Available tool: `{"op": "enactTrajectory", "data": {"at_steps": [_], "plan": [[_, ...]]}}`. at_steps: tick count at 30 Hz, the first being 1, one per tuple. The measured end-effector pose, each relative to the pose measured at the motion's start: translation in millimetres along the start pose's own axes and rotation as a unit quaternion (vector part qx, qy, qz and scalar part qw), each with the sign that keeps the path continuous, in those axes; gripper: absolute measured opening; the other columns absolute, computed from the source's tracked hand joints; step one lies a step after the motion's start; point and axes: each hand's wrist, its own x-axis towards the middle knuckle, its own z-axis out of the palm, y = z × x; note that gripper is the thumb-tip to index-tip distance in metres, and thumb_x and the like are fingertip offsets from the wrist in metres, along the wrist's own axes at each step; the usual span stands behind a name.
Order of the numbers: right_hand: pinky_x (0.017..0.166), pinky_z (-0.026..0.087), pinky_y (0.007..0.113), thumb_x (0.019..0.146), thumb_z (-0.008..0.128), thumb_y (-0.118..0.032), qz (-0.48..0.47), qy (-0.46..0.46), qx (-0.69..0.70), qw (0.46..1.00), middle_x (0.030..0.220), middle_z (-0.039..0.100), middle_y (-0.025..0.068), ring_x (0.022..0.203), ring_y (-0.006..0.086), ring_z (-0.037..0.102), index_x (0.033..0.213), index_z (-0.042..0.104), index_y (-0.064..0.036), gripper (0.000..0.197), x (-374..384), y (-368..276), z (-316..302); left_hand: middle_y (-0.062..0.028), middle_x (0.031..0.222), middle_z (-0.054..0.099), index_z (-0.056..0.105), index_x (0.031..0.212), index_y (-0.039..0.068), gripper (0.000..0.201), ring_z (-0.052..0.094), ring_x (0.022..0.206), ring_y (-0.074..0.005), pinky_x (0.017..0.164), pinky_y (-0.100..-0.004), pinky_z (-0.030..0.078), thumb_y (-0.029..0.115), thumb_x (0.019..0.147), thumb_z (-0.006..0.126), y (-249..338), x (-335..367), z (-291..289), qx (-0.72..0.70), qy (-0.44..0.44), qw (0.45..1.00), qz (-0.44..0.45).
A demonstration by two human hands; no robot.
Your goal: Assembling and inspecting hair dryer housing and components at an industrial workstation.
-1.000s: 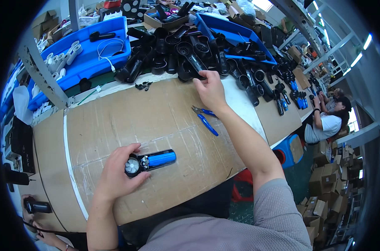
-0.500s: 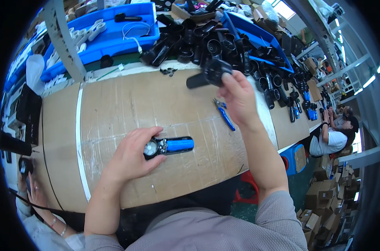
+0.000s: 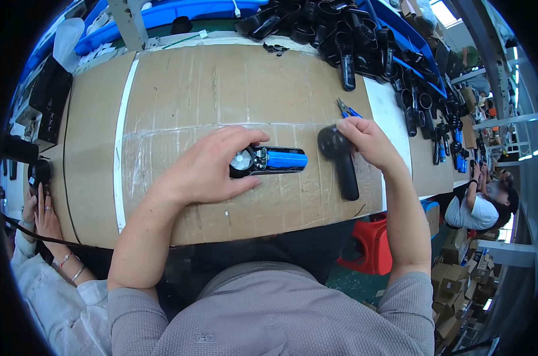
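Observation:
On the cardboard-covered table lies an opened handheld fan body (image 3: 285, 159), a black shell with a white fan wheel at its round end and a blue cylinder along its handle. My left hand (image 3: 212, 163) curves round the wheel end, thumb on the near side and fingers on the far side. To the right, my right hand (image 3: 368, 139) pinches the round head of a black plastic shell cover (image 3: 346, 172), its handle pointing toward me. The cover is slightly blurred. Blue-handled pliers (image 3: 347, 110) lie just beyond that hand, partly hidden by it.
Many black shells (image 3: 346, 35) are heaped at the back, by blue bins (image 3: 162, 21). Small black pieces (image 3: 275, 48) lie near the far edge. A black box (image 3: 46, 101) stands left. Another person's hand (image 3: 48, 219) is at lower left; a red stool (image 3: 369, 246) is below the table.
My right hand has brought the black shell cover down from near the heap, its handle now turned toward me. The view has shifted; my left hand stays round the fan body.

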Motion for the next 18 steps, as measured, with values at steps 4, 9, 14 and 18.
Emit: {"op": "enactTrajectory", "data": {"at_steps": [4, 9, 14, 18], "plan": [[0.074, 0.052, 0.030, 0.099, 0.069, -0.016, -0.107, 0.194, -0.215, 0.951, 0.093, 0.070, 0.0076, 0.081, 0.0193, 0.063, 0.105, 0.074, -0.0011, 0.017, -6, 1, 31, -0.0105, 0.125, 0.069, 0.065, 0.129, 0.010, 0.056, 0.067, 0.112, -0.0296, 0.105, -0.0394, 0.052, 0.013, 0.077, 0.085, -3, 1, 0, -0.004, -0.008, 1.000, 0.003], [0.082, 0.051, 0.031, 0.092, 0.073, -0.010, -0.304, 0.158, -0.255, 0.904, 0.112, 0.069, 0.0101, 0.094, 0.0216, 0.062, 0.111, 0.074, -0.0028, 0.020, -27, -25, 71, -0.0097, 0.124, 0.069, 0.065, 0.127, 0.010, 0.054, 0.066, 0.113, -0.0290, 0.105, -0.0393, 0.052, 0.013, 0.076, 0.084, -4, -1, 1, 0.009, -0.028, 1.000, 0.010], [0.087, 0.049, 0.035, 0.093, 0.075, -0.015, -0.293, 0.065, -0.255, 0.919, 0.107, 0.071, 0.0090, 0.093, 0.0230, 0.062, 0.110, 0.075, -0.0051, 0.020, -14, -36, 95, -0.0093, 0.120, 0.070, 0.067, 0.124, 0.010, 0.051, 0.066, 0.113, -0.0289, 0.105, -0.0389, 0.052, 0.013, 0.076, 0.084, -4, 0, 2, 0.028, -0.011, 0.999, 0.024], [0.090, 0.048, 0.037, 0.093, 0.077, -0.020, -0.262, -0.021, -0.236, 0.936, 0.103, 0.072, 0.0081, 0.093, 0.0237, 0.062, 0.111, 0.076, -0.0072, 0.022, -2, -31, 100, -0.0088, 0.118, 0.070, 0.068, 0.121, 0.011, 0.049, 0.066, 0.112, -0.0288, 0.105, -0.0389, 0.051, 0.013, 0.075, 0.084, -7, 0, 6, 0.035, 0.002, 0.999, 0.032]]}}
